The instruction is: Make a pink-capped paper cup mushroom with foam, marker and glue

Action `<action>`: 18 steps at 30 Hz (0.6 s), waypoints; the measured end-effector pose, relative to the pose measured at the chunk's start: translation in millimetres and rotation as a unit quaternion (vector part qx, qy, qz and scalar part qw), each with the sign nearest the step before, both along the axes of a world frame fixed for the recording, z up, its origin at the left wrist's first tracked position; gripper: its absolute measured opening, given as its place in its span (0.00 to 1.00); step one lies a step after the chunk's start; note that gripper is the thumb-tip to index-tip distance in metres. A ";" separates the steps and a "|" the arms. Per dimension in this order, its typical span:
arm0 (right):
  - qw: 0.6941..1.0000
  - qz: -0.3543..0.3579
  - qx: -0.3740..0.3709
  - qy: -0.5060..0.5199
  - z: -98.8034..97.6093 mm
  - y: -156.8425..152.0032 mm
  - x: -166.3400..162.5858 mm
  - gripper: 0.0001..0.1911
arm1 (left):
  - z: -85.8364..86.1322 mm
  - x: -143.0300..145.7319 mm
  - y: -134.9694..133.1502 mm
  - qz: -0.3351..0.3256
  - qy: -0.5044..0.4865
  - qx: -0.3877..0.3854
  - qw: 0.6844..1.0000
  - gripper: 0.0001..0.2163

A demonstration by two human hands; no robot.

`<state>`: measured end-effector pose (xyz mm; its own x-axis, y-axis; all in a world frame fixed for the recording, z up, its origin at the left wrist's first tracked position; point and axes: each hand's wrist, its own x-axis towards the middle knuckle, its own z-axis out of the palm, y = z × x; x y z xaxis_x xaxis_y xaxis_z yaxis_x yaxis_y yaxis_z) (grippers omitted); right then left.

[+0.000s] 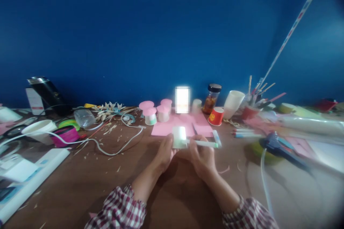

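Note:
My left hand (pixel 163 154) is closed around a small white paper cup (pixel 178 136), held above the brown table (pixel 80 182). My right hand (pixel 201 154) grips a white marker with a green tip (pixel 204 144), its point lying against the cup's side. Both wrists wear checked sleeves. Just beyond the hands lie pink paper sheets (pixel 163 128) and several small cups with pink tops (pixel 150 112).
A red paper cup (pixel 215 116), a dark-lidded jar (pixel 212 98), a white cup (pixel 233 103) and a cup of brushes (pixel 251 109) stand behind. A glue gun (pixel 279 148) lies right. White cable (pixel 115 148), tape rolls (pixel 67 134) and scraps lie left.

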<state>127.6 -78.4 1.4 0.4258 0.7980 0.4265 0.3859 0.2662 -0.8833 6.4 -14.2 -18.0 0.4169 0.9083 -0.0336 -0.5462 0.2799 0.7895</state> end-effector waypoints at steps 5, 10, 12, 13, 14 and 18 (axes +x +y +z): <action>1.000 -0.014 0.002 0.001 -0.6 -0.4 0.5 0.06 | 0.0 0.2 0.1 -0.004 -0.003 0.001 1.000 0.17; 1.000 -0.008 -0.006 -0.001 -0.9 0.2 2.6 0.08 | -0.1 -0.2 1.3 0.002 -0.009 -0.009 1.000 0.17; 1.000 -0.011 -0.006 0.001 -0.7 0.3 2.5 0.08 | 1.3 -0.5 1.1 -0.003 -0.010 -0.013 1.000 0.17; 1.000 -0.014 -0.005 0.004 -0.5 0.3 2.4 0.08 | 2.1 -0.6 0.9 -0.007 -0.007 -0.013 1.000 0.17; 1.000 -0.017 -0.003 0.006 -0.2 0.2 2.2 0.07 | 2.9 -0.7 0.6 -0.009 -0.004 -0.012 1.000 0.18; 1.000 -0.023 -0.001 -0.002 2.4 -0.4 1.1 0.06 | 5.3 -0.3 -0.2 -0.003 0.005 -0.022 1.000 0.18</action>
<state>128.8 -78.9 3.8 0.4608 0.7779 0.4273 0.4008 0.2471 -0.8822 6.1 -14.4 -12.7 0.4223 0.9031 -0.0774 -0.5362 0.3177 0.7820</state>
